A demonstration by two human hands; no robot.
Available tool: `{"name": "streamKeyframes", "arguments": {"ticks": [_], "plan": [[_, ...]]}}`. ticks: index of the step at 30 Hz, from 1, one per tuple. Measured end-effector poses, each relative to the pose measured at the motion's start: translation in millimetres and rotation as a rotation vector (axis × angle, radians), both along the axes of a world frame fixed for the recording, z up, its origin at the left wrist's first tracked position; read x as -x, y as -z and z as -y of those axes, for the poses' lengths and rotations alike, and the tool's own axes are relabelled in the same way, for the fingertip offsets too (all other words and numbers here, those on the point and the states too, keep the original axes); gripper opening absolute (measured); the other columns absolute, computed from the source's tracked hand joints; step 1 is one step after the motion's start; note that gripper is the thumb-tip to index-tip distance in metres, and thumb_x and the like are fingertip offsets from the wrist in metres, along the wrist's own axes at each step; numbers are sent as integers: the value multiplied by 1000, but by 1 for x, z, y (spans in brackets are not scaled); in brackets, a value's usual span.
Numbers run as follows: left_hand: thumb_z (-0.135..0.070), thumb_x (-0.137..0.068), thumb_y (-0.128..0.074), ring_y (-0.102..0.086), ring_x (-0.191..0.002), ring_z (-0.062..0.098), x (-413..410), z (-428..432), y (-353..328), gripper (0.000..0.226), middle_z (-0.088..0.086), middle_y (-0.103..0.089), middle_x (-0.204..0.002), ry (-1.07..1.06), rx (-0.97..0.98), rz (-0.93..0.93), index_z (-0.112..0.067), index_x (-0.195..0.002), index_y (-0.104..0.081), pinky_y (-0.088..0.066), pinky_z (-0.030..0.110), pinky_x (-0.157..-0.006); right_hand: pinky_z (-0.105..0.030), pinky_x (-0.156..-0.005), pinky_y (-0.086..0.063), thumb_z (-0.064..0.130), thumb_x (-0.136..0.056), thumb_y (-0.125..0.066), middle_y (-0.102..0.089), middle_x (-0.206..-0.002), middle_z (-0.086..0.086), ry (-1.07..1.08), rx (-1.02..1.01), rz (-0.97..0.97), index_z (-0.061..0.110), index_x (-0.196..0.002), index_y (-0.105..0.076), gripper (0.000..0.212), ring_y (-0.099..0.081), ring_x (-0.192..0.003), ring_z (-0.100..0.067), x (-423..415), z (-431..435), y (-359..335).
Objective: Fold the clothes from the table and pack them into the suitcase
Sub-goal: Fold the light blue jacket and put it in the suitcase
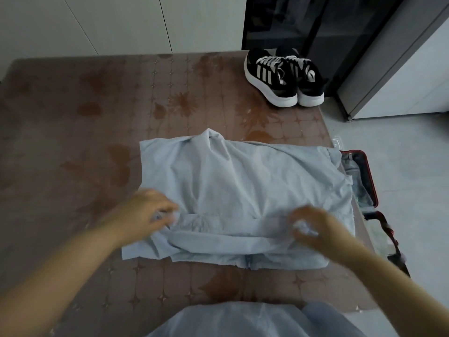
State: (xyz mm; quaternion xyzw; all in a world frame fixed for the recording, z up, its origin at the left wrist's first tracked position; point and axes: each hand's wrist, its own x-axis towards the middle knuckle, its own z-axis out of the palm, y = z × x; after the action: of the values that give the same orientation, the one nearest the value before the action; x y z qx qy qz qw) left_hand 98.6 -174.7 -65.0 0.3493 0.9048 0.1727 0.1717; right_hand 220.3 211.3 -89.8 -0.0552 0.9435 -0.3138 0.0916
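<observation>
Both arms bare, entering from the lower corners and converging inward. Left forearm (pixel 60 271) runs up and to the right; right forearm (pixel 379 276) runs up and to the left. Left hand (pixel 145 214): back of hand up, fingers curled down, bunching a fold of the shirt (pixel 243 186) under the fingertips. Right hand (pixel 313 227): same pose, fingers curled, pinching fabric at the tips. Hands roughly level, well apart. Both blurred; single finger positions not resolvable
</observation>
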Motion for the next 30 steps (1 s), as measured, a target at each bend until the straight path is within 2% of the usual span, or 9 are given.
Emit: {"name": "streamKeyframes", "arguments": {"ticks": [4,10,13,15,20,22,25,27,30], "plan": [[-30,-91,-56,-54,-110,23,64,-9,-20,31,1,-61,-116,-391,-206,-216,-14,-117,-62,-40,32,-90,-31,-89,-41,19,-85,-66,-58,-114,-9,487,-47,-248,15,-106,-65,22,-55,-102,-23,74,-46,-31],[-33,-94,-51,-47,-122,27,127,-37,11,41,7,-51,-130,-780,-227,377,-17,-132,-48,-40,35,-89,-39,-101,-42,35,-92,-55,-45,-139,-11,614,-100,299,23,-138,-45,48,-49,-121,-30,142,-65,-14],[-31,-94,-52,-55,-87,28,129,-39,18,33,13,-60,-96,-759,-125,262,-3,-106,-65,-37,29,-66,-29,-73,-47,27,-85,-67,-68,-90,-4,608,-8,259,8,-103,-71,26,-60,-84,-21,147,-73,-17],[-28,-93,-54,-48,-71,21,132,-25,11,32,15,-57,-84,-807,-217,168,1,-98,-66,-32,26,-55,-22,-56,-41,29,-78,-74,-58,-57,5,695,230,167,7,-80,-71,23,-49,-61,-16,138,-93,-33],[-26,-93,-55,-42,-62,9,139,6,-5,20,5,-53,-74,-885,-372,141,-8,-87,-61,-31,19,-56,-21,-58,-43,51,-65,-75,-61,-55,7,777,287,9,8,-66,-65,43,-54,-67,-19,124,-127,-44],[-22,-92,-57,-43,-66,15,144,2,-1,16,3,-50,-71,-853,-327,141,-12,-80,-57,-32,16,-55,-18,-62,-46,33,-78,-73,-69,-75,12,840,171,-7,17,-81,-68,17,-57,-81,-23,130,-115,-36],[-24,-89,-60,-49,-100,22,147,-4,6,24,7,-55,-105,-942,-332,135,-14,-111,-54,-40,25,-79,-39,-101,-37,37,-83,-66,-49,-130,-17,764,-141,-126,11,-124,-54,50,-47,-116,-35,133,-68,-27],[-28,-89,-60,-43,-124,25,141,-4,11,54,11,-42,-137,-966,-312,220,-18,-137,-38,-36,30,-96,-42,-108,-21,54,-82,-51,-42,-137,-17,540,-231,-200,13,-134,-45,66,-36,-125,-36,118,-25,-18],[-29,-88,-62,-44,-125,24,118,-6,24,65,9,-42,-141,-893,-313,393,-17,-143,-30,-35,28,-95,-42,-115,-1,74,-75,-15,-24,-153,-4,151,-370,24,27,-147,-23,87,-16,-140,-26,86,34,8]]}}
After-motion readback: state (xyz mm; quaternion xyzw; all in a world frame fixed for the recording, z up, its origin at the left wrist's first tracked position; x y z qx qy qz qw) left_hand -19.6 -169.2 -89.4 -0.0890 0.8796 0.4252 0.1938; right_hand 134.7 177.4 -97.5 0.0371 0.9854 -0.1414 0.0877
